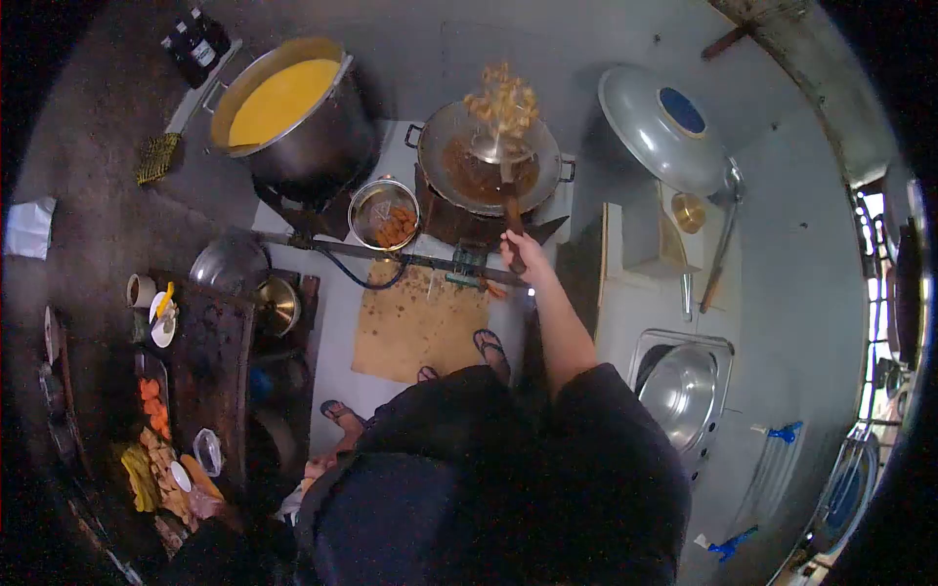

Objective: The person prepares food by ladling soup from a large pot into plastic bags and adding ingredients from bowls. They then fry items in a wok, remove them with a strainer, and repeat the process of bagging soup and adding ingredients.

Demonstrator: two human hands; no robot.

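My right hand [525, 256] is closed around the wooden handle of a wok ladle [508, 190], arm stretched forward. The ladle's round metal head is over a wide two-handled wok [438, 186] holding brown, oily-looking contents. Golden-brown food pieces [503, 103] are heaped at and above the ladle head, blurred, overlapping the wok's far rim. Left of the wok, a metal strainer bowl [355, 217] holds some orange-brown fried pieces [396, 227]. My left hand is out of sight.
A large pot of yellow liquid [288, 98] stands back left. On the right are a big upturned metal basin [640, 122] and a sink [726, 366]. Cardboard [420, 317] covers the floor ahead. Another person's hand [207, 504] is beside cut food at lower left.
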